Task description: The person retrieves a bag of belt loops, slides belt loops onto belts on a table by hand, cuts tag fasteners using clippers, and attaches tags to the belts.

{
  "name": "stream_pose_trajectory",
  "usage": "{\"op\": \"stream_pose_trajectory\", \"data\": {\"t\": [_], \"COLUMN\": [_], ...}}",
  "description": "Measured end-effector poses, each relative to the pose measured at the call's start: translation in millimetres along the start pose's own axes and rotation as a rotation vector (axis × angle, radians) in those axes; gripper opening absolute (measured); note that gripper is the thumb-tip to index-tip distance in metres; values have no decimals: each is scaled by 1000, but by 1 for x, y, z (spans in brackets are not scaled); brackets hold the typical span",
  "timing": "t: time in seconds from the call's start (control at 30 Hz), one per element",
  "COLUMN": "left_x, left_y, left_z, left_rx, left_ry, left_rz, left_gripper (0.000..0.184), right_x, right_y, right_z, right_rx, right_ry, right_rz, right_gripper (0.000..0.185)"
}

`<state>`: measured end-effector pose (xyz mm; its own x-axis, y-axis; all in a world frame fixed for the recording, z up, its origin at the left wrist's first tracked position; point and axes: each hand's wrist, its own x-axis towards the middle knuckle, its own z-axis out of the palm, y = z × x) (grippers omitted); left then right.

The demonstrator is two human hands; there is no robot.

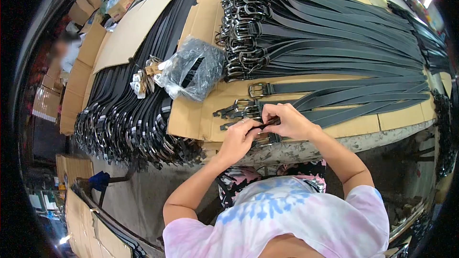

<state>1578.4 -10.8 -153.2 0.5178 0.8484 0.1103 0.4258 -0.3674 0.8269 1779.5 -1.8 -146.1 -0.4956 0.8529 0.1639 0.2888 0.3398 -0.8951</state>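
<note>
Near the front edge of the table, my left hand (237, 137) and my right hand (288, 123) meet, fingertips pinched on a small dark piece (262, 126). Its kind is mostly hidden by the fingers. Just below them, a belt buckle (263, 140) shows in part. Black belts (325, 101) lie loosely beyond my hands, running off to the right. One has a dark metal buckle (258, 90). Black hook-shaped pieces (224, 113) sit by the buckles to the left of my hands.
A thick pile of belts (344, 28) lies behind on cardboard (191, 119), buckles stacked at its left end. Another pile (129, 129) is at left, partly under a cardboard sheet (136, 26). A clear plastic bag (193, 69) and small tags (139, 86) rest between.
</note>
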Motion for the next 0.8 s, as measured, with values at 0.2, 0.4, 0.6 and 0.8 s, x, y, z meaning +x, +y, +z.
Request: {"op": "stream_pose_trajectory", "data": {"t": [0.2,0.4,0.6,0.8], "left_x": [13,23,31,47], "left_y": [-7,-15,-11,-19], "left_z": [-2,-8,-15,-32], "left_rx": [58,141,6,-26], "left_ry": [75,7,-26,-109], "left_rz": [39,78,-62,-132], "left_gripper": [12,15,17,19], "right_x": [43,86,81,61], "right_y": [44,103,93,63], "right_z": [-23,-6,-12,-57], "right_rx": [-45,-906,-978,-106], "right_ry": [254,88,126,129], "right_rz": [56,-43,-281,-74], "right_gripper": [8,9,9,8]}}
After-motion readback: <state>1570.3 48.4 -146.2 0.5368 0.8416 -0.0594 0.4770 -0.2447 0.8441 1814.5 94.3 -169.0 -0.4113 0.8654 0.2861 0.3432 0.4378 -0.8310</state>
